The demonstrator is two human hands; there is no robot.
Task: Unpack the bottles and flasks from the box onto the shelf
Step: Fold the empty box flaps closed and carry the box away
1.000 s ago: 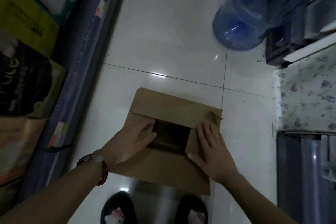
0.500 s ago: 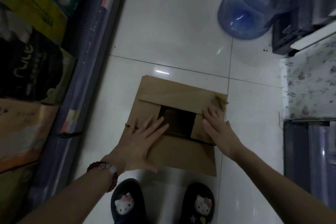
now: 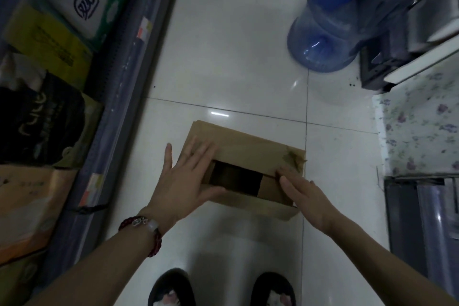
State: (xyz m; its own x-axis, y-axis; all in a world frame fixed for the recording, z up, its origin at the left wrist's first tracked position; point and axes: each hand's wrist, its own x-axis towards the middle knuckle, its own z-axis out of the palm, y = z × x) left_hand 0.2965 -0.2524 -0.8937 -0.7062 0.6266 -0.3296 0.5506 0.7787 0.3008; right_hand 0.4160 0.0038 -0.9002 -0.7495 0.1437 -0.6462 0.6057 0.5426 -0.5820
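Observation:
A brown cardboard box (image 3: 248, 144) sits on the white tiled floor in front of my feet. Its top flaps are partly parted, leaving a dark rectangular gap (image 3: 233, 177) in the middle; what is inside is too dark to see. My left hand (image 3: 183, 176), fingers spread and straight, lies over the box's left flap. My right hand (image 3: 305, 196), fingers straight, lies over the right flap near a torn strip of tape (image 3: 295, 156). The shelf (image 3: 124, 97) runs along the left side of the aisle.
Packaged goods fill the left shelf: a white and green pack (image 3: 89, 2), a yellow pack (image 3: 47, 40), a dark bag (image 3: 42, 122). A big blue water jug (image 3: 330, 30) stands on the floor ahead right. A floral-covered surface (image 3: 419, 126) and a metal unit (image 3: 422, 218) are at right.
Both hands have slid forward and outward over the flaps, the left one spreading toward the box's left edge. The view has shifted, so the box looks farther from my feet.

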